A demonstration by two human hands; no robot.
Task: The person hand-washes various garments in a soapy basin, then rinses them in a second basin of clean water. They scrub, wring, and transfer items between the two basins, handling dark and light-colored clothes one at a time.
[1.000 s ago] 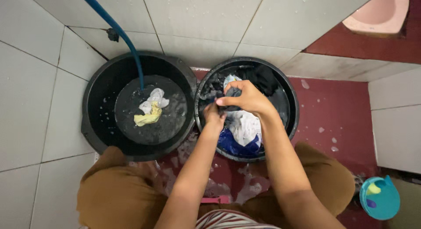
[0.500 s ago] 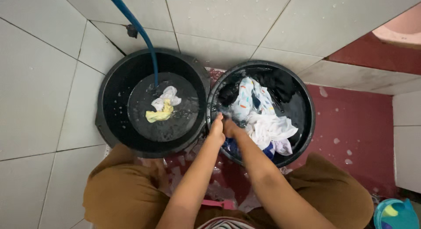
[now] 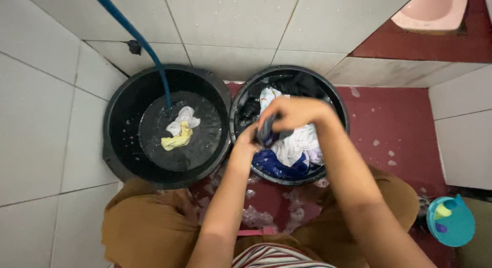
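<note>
Fingers of my right hand (image 3: 293,114) curl tight around a dark grey garment (image 3: 267,130), pinching it from above, while my left hand (image 3: 246,143) is closed on the lower end of the same cloth — the two hands meet just over the near-left rim of the right black tub (image 3: 342,114). The garment hangs between them, above the heap of wet laundry (image 3: 300,142) in that tub: white pieces on top, a deep blue one at the near edge, a patterned pale one and something black further back.

Just beside it on the left stands a second black tub (image 3: 115,140), touching or nearly touching the first. It holds water, with a small white and yellow cloth (image 3: 178,132) lying in the middle — a blue hose (image 3: 134,34) runs down into it from the upper left. Suds lie on the red floor (image 3: 400,124) between my knees. A teal container (image 3: 451,221) sits at the far right.
</note>
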